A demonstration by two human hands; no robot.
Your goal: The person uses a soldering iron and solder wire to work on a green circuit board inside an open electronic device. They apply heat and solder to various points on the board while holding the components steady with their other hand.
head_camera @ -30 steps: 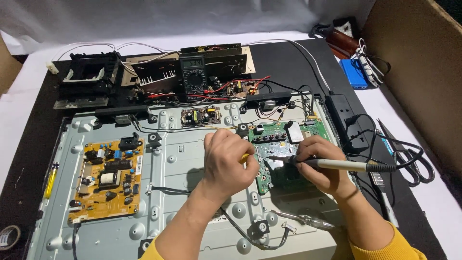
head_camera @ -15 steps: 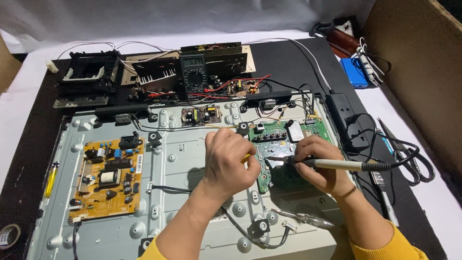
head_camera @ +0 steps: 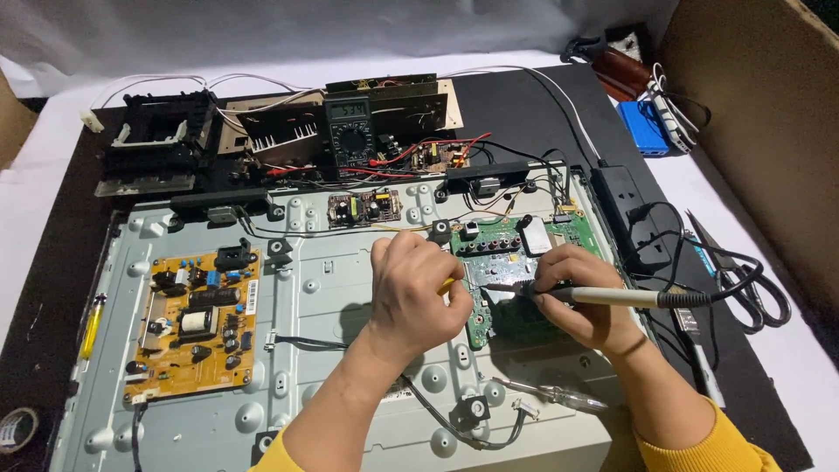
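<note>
Head view, looking down on counter [head_camera: 52,175] w/ opened flat-panel chassis [head_camera: 350,350].

Right hand [head_camera: 584,293]: clenched pen-style around soldering iron [head_camera: 603,297]; handle runs out to the right, black cord trailing off toward power strip [head_camera: 629,210]. Tip sits at or just above the metal shield area of green main board [head_camera: 511,262], mounted at right of chassis.

Left hand [head_camera: 415,293]: curled shut, pinching a thin yellow item [head_camera: 447,284], prob. a solder strand or small tool; too hidden to tell which. It sits just beside the iron tip, at the board's left edge.

Surroundings: yellow power board [head_camera: 192,319] well apart at left; multimeter [head_camera: 351,131] w/ red and black leads at back; scissors [head_camera: 752,275] at right on black mat; 1 loose screwdriver [head_camera: 559,398] on chassis just below right hand.

Risk, as judged: both hands crowd 1 small spot, so left fingertips are near the hot tip; a slip could burn skin. Tip dwelling or skidding on the board could bridge nearby pads or lift a trace. Cord drag on the handle could pull the tip off its mark. Loose wires across the chassis lie near enough to snag a sleeve.
</note>
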